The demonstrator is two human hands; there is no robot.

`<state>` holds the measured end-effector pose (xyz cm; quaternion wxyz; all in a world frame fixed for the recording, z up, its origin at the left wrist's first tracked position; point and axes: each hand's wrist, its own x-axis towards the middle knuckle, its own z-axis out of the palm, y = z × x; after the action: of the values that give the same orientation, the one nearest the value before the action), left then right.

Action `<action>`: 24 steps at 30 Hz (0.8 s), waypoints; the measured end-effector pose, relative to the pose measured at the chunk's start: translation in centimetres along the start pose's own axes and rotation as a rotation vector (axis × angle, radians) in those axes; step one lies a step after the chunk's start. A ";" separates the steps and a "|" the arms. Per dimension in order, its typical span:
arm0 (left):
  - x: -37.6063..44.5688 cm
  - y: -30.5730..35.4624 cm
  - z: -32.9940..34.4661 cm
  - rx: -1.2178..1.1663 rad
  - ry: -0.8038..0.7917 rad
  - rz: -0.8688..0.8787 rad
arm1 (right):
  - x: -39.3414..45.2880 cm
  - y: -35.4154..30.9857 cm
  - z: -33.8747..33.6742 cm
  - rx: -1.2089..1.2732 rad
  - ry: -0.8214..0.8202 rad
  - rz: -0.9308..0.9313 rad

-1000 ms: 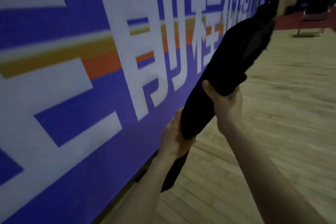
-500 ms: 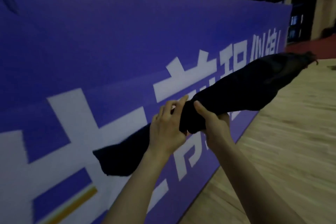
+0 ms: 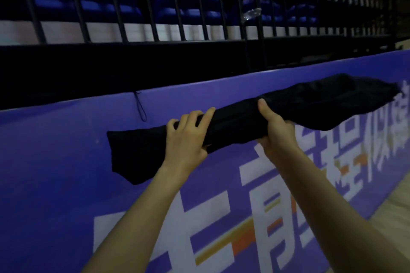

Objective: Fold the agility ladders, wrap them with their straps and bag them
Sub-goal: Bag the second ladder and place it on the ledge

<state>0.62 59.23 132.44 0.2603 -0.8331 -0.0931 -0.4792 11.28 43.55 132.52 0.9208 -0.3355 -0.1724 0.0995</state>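
Bag: long black drawstring bag [image 3: 277, 115], held roughly level in the air against the purple banner board [image 3: 66, 162], its gathered mouth at the right end.
Left hand: left hand [image 3: 188, 139] grips the bag left of its middle, fingers [image 3: 195, 117] curled over the top.
Right hand: right hand [image 3: 275, 131] grips the bag from beneath, thumb up its near side.
Behind: black railing [image 3: 199, 6] and blue seats [image 3: 184, 2] above the board.
Floor: wooden floor [image 3: 395, 195] at the right.

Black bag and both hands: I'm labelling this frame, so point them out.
black bag [image 3: 315, 104]: head view, bulging right part.
left hand [image 3: 188, 137]: head view, back of hand.
right hand [image 3: 275, 128]: head view, back below thumb.
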 end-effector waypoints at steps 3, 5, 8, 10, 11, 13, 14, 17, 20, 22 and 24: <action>2.4 -1.5 -0.1 0.065 0.059 -0.016 | 2.1 -1.2 2.5 -0.021 -0.116 -0.023; 3.3 -2.2 0.1 0.063 0.050 -0.021 | 3.3 -1.3 3.2 -0.032 -0.111 0.014; 6.0 -3.4 2.0 0.106 0.035 -0.030 | 7.1 -1.1 4.0 -0.050 -0.158 0.090; 8.0 -3.9 3.4 0.126 -0.007 -0.049 | 9.6 -0.9 4.2 -0.064 -0.202 0.106; 8.9 -4.0 4.1 0.136 -0.015 -0.055 | 11.0 -0.7 4.3 -0.061 -0.216 0.111; 11.0 -4.1 6.1 0.128 -0.035 -0.063 | 14.0 -0.3 4.6 -0.059 -0.205 0.120; 12.4 -4.4 7.1 0.137 -0.042 -0.070 | 15.8 -0.4 5.0 -0.068 -0.184 0.111; 16.6 -5.2 9.4 0.177 -0.069 -0.095 | 20.8 -0.8 6.3 -0.103 -0.160 0.037; 21.3 -6.1 11.5 0.255 -0.044 -0.117 | 26.1 -1.5 8.3 -0.124 -0.187 -0.022; 24.3 -6.8 13.2 0.293 -0.041 -0.128 | 29.9 -1.4 9.5 -0.123 -0.166 -0.060; 27.4 -7.0 15.2 0.332 -0.062 -0.143 | 34.0 -0.9 10.3 -0.131 -0.167 -0.077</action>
<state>23.50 70.51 151.86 0.3563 -0.7844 -0.2381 -0.4485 38.70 59.02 149.02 0.8823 -0.3789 -0.2674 0.0803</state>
